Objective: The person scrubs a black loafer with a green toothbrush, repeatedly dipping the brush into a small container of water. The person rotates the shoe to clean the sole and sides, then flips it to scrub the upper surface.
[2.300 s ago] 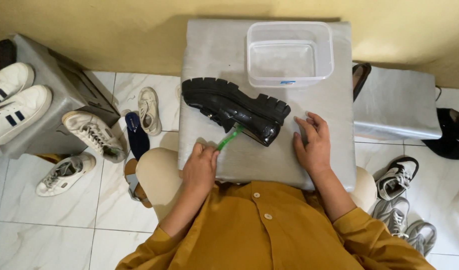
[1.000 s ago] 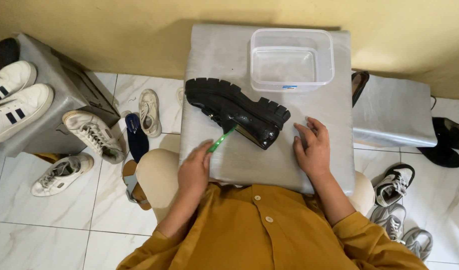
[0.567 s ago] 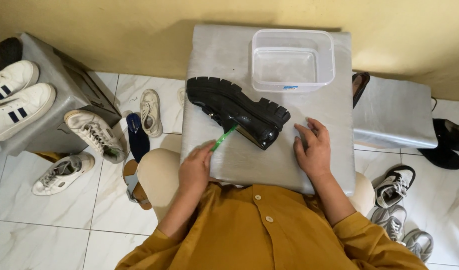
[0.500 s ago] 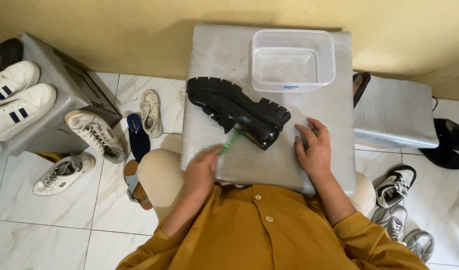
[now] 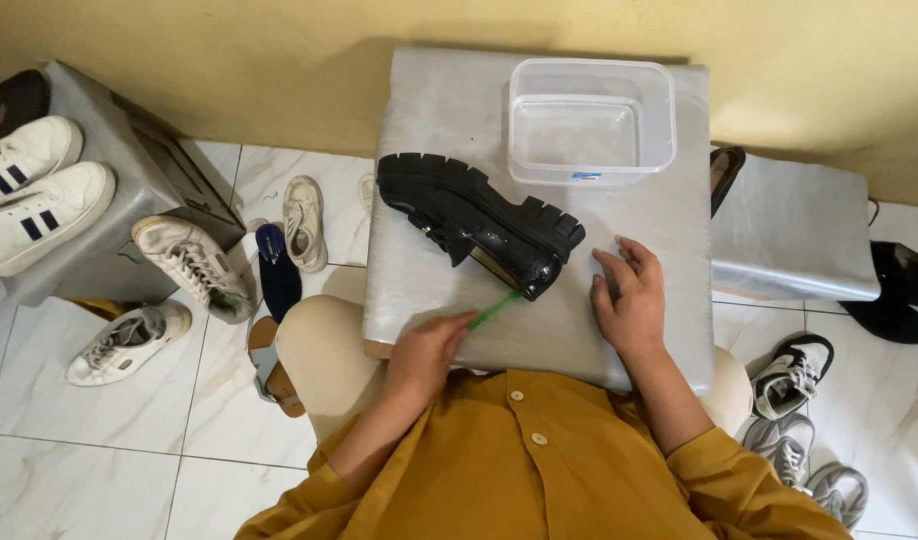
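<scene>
The brush (image 5: 496, 308) head is hard to make out: only a thin green handle shows, its tip at the toe of the black shoe (image 5: 481, 223). The left hand (image 5: 428, 352) has its fingers closed around the handle's near end. The right hand (image 5: 631, 300) lies flat on the grey surface (image 5: 429, 110), fingers loosely spread, holding nothing, just right of the shoe. The shoe lies on its side, lugged sole toward the wall. Behind it stands a clear tub (image 5: 591, 120). A second grey block (image 5: 794, 230) at right half hides a dark shoe (image 5: 724, 172). White sneakers (image 5: 39, 195) sit on a box at left, and more shoes lie scattered on the marble tiled floor (image 5: 99, 450) by a yellow wall (image 5: 229, 50).
</scene>
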